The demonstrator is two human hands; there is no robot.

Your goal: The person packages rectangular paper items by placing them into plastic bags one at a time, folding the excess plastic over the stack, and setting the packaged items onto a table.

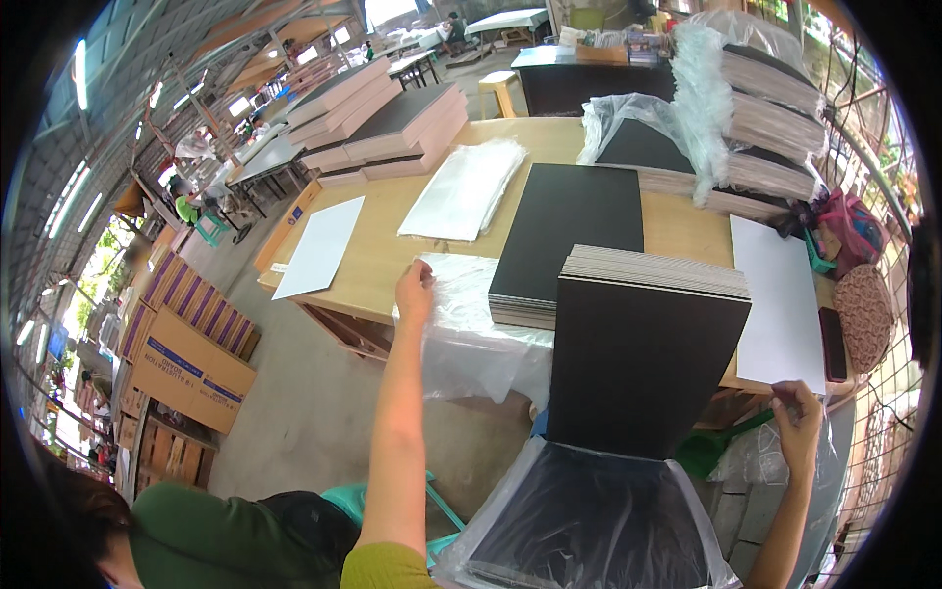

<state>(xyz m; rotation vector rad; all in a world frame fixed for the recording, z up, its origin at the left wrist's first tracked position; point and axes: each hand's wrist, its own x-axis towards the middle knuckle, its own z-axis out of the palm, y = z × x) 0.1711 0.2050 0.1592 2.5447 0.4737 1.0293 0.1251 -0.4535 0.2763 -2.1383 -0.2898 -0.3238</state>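
Observation:
My left hand (416,293) is raised at the left edge of a clear plastic sheet (456,294) draped over the table's front, its fingers curled together. What they pinch, if anything, is hidden. On the right, my right hand (800,420) has thumb and fingers pressed together by the near corner of a white sheet (780,304); I cannot make out anything between them. Between my hands a stack of black boards (648,363) stands tilted against the table. Just below it lies a plastic-wrapped black board (589,515). Behind, another black board stack (569,231) lies flat.
The wooden table (383,265) also bears a pile of clear bags (466,187), a white sheet (319,245) and thick board stacks (383,123). Wrapped stacks (765,118) rise at the back right beside wire mesh. Cartons (191,363) and a person in green (235,535) are at left.

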